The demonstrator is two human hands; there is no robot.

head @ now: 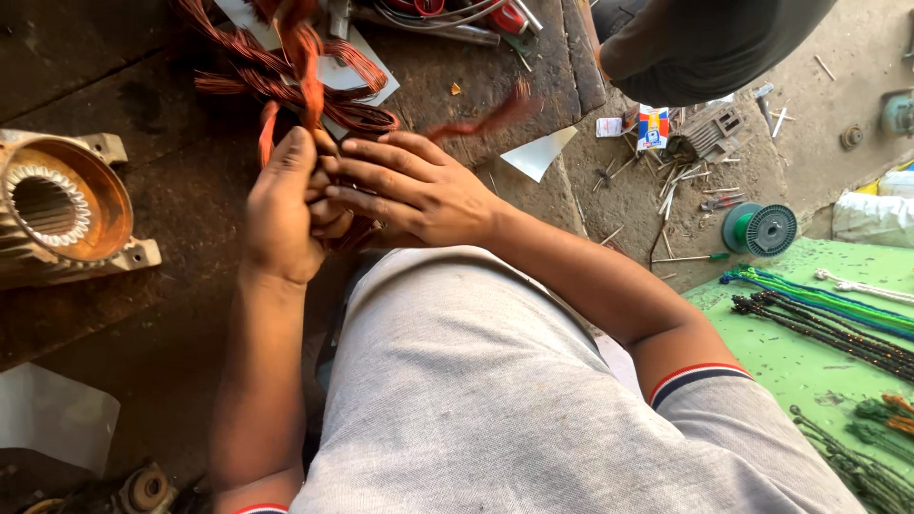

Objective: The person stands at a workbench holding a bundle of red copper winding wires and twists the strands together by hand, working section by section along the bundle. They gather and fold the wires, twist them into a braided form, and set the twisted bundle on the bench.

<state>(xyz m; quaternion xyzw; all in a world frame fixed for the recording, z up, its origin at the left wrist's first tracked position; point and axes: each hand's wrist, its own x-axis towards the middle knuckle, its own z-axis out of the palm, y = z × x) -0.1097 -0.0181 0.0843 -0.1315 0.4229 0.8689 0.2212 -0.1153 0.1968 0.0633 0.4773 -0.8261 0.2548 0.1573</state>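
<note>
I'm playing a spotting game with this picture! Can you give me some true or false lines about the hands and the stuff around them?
1. Both hands hold copper wire coils. True: the left hand and right hand grip the bundle together.
2. The motor housing lies beside the right hand. False: it lies by the left hand.
3. A green spool sits on the ground. True.
4. The spool is red. False: it is green.
5. The wire is blue. False: it is coppery orange.
</note>
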